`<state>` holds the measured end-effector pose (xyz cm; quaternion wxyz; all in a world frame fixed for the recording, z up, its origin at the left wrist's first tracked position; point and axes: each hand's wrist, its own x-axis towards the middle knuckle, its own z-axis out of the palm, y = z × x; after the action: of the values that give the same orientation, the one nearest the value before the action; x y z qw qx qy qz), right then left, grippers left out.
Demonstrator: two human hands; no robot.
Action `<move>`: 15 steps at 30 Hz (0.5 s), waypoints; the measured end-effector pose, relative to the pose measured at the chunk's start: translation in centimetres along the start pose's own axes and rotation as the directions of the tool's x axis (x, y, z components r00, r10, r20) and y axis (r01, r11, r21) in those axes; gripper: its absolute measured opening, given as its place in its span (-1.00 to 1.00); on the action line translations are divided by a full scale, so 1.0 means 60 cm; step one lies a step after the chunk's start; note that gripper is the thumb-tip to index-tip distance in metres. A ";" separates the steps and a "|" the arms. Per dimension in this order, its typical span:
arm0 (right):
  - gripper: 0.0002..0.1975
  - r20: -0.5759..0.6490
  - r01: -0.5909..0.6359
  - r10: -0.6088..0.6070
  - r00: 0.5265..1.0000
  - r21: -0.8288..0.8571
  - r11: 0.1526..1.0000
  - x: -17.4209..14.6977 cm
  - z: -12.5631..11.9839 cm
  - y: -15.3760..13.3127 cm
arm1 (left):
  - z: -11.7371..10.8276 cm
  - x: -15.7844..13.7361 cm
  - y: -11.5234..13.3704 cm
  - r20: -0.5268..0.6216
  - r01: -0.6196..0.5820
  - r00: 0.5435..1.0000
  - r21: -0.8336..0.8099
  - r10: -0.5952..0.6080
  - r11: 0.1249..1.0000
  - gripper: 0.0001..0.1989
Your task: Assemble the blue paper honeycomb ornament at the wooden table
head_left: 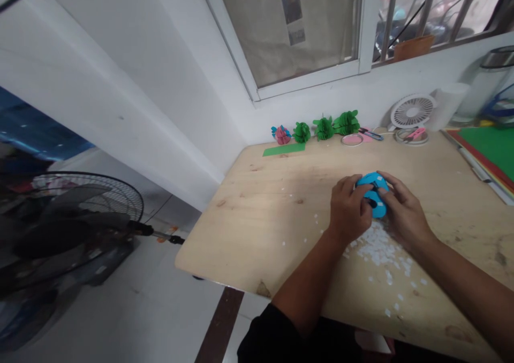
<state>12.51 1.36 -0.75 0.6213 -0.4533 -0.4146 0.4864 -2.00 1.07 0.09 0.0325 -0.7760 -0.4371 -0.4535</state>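
Note:
Both of my hands hold a bright blue paper cutout (379,209) just above the table. It has rounded edges, dark patches in its middle and small white squares on it. My left hand (348,205) grips its left side, with fingers bent over the dark part. On the other side, my right hand (405,213) closes on the edge, its thumb lying across the front. Below the hands lies a scatter of small white paper squares (379,248). Fingers cover part of the cutout, so its full outline is hidden.
The wooden table (249,218) holds green folded-paper figures (323,128), a pink and blue one (281,134), a green strip (284,149), a cutter (371,134), tape rolls (352,140), a small white fan (413,111) and coloured sheets (490,149). A large fan (72,224) stands left.

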 end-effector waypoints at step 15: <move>-0.56 0.144 0.329 -0.296 0.944 -0.376 0.866 -0.019 -0.001 0.002 | 0.003 0.001 0.004 -0.219 0.071 0.975 0.132 -0.040 0.989 -0.91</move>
<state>12.33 0.25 -0.96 0.5702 -0.4757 -0.5969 0.3038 -1.71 1.04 0.14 0.1210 -0.7054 -0.4831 -0.5044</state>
